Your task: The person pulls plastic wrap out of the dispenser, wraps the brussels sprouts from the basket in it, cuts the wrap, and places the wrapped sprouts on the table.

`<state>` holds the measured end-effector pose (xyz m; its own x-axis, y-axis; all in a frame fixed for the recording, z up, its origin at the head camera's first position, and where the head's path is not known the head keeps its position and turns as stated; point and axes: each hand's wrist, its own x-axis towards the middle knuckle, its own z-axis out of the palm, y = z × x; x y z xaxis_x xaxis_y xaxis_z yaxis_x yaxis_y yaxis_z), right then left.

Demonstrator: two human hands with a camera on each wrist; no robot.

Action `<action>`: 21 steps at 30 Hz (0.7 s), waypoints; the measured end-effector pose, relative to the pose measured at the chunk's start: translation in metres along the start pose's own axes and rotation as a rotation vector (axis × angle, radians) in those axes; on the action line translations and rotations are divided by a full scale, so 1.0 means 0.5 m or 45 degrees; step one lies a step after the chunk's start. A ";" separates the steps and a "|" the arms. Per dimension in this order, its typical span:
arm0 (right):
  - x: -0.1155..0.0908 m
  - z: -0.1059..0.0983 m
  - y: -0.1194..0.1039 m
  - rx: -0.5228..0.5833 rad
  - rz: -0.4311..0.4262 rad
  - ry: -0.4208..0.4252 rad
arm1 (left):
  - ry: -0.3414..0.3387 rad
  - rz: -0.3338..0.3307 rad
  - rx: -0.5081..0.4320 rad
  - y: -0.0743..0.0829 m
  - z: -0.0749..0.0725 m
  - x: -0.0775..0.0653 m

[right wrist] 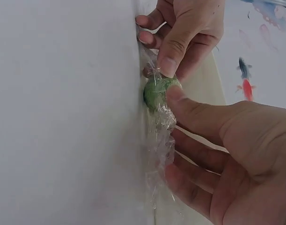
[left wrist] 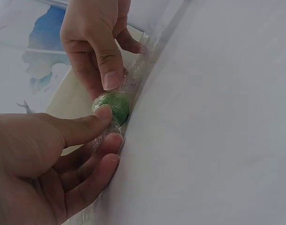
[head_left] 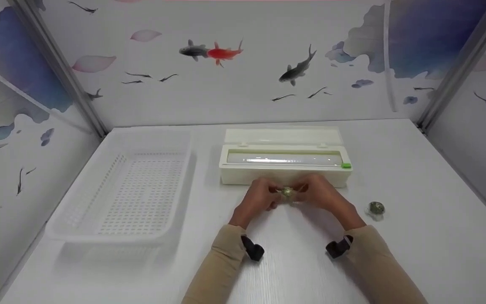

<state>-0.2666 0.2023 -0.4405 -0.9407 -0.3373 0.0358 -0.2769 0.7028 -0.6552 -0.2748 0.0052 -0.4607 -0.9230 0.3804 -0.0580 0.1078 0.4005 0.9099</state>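
Note:
A small round green item (head_left: 287, 192), whose kind I cannot tell, is loosely wrapped in clear cling film (right wrist: 160, 150) at the front of the cling film box (head_left: 285, 175). My left hand (head_left: 262, 194) pinches the item and film from the left, thumb on top in the left wrist view. From the other side my right hand (head_left: 318, 192) pinches them too, its thumb lying against the green surface in the right wrist view. Loose film trails out past the fingers of both hands. The box's lid is up, and the film roll shows inside. Part of the item is hidden by fingers.
A white perforated plastic basket (head_left: 184, 185) stands on the left of the white table (head_left: 428, 253). Right of my right hand lies another film-wrapped round green item (head_left: 376, 207). Printed panels (head_left: 251, 97) enclose the back and sides.

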 end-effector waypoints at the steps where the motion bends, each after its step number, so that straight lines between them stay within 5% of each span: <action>1: 0.001 0.001 0.000 0.001 -0.015 -0.009 | -0.004 0.000 0.008 0.000 -0.001 0.000; 11: 0.001 0.003 -0.002 -0.031 -0.047 -0.074 | -0.080 -0.090 0.103 0.033 -0.015 -0.015; 17: -0.014 -0.032 -0.013 0.033 0.054 -0.214 | -0.094 0.008 0.098 0.083 -0.041 -0.039; 21: -0.033 -0.053 -0.011 0.113 0.050 -0.287 | -0.197 0.083 0.086 0.113 -0.051 -0.081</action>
<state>-0.2545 0.2204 -0.4175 -0.8804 -0.4488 -0.1535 -0.2133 0.6638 -0.7169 -0.2405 -0.0088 -0.3963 -0.8460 0.5290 -0.0673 0.1949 0.4242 0.8843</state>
